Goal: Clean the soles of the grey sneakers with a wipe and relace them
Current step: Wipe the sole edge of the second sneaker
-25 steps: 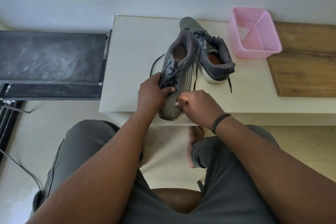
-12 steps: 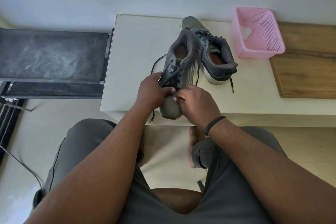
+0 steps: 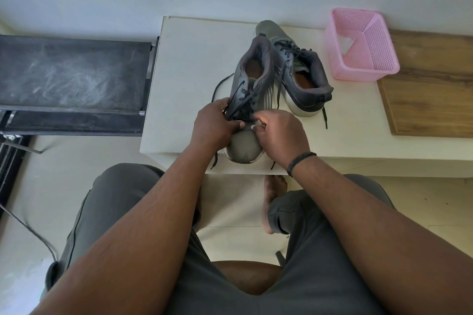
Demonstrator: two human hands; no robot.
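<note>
both hands work the near grey sneaker [image 3: 245, 146] at the front edge of the white table [image 3: 194, 59]: the left hand [image 3: 212, 123] and right hand [image 3: 279, 133] each pinch its black lace [image 3: 240, 102]. the second sneaker [image 3: 302, 79] stands just behind, beside a pink basket [image 3: 363, 43].

Head view, steeply down, seemingly close overhead
</note>
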